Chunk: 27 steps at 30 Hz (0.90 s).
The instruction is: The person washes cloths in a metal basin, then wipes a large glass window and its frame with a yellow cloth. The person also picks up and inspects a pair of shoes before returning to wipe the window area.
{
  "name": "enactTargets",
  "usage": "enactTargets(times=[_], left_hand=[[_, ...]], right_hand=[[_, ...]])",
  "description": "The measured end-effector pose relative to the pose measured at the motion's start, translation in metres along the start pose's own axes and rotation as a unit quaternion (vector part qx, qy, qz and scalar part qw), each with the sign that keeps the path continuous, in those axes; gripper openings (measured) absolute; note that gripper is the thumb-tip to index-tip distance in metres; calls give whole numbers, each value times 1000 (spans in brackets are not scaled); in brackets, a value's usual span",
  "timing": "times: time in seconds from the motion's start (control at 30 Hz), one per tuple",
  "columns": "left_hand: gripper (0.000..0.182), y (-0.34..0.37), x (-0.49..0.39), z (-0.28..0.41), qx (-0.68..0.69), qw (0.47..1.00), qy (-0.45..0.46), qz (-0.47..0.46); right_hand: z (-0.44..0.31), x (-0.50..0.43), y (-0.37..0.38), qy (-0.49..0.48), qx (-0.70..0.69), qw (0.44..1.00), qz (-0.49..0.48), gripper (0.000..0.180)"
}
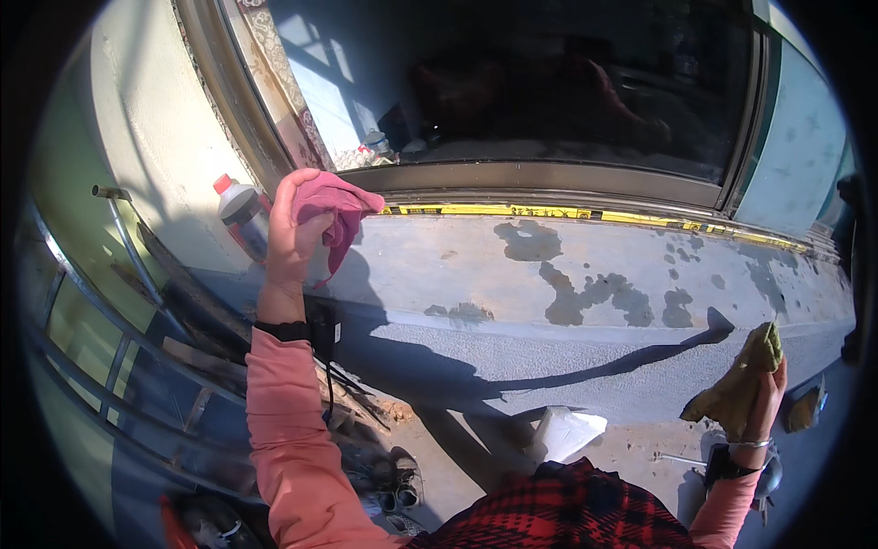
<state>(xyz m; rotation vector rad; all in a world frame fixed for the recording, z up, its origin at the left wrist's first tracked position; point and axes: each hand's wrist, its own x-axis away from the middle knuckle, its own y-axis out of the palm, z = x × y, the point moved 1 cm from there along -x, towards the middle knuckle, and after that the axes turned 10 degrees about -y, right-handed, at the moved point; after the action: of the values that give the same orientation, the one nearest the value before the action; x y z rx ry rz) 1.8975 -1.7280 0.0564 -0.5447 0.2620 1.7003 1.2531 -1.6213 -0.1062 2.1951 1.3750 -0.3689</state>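
Note:
In my left hand [291, 233] is a crumpled pink cloth [336, 209], raised by the lower left corner of the window frame [549, 180]. A yellowish-green cloth [737, 384] hangs from my right hand [769, 398], low on the right in front of the ledge wall. Above and ahead is a dark window pane [535, 82] with reflections in it. The concrete sill [425, 267] below bears several wet patches. Yellow printed tape [480, 210] runs along the bottom of the frame.
A bottle with a red cap [243, 213] stands at the sill's left end. Metal railings [123, 343] fill the left side. On the ground lie a white block-like object [566, 434] and shoes [405, 480]. A curtain [274, 62] shows behind the glass.

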Motion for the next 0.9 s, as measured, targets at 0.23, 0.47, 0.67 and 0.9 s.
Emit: enactTargets(times=[0.23,0.47,0.67,0.9], left_hand=[[80,-37,-39,-60,-540,803,-194,-159],[67,-18,-75,-111,-606,698,-284,-255],[26,-11,-83,-124,-800,497,-216,-257],[26,184,-80,-94,-763,475,-105,-426]], right_hand=[[20,53,-6,90,47,995,10,37],[27,74,3,114,38,992,43,34],[32,81,-12,134,31,987,84,36],[53,76,-48,147,-23,983,106,36]])
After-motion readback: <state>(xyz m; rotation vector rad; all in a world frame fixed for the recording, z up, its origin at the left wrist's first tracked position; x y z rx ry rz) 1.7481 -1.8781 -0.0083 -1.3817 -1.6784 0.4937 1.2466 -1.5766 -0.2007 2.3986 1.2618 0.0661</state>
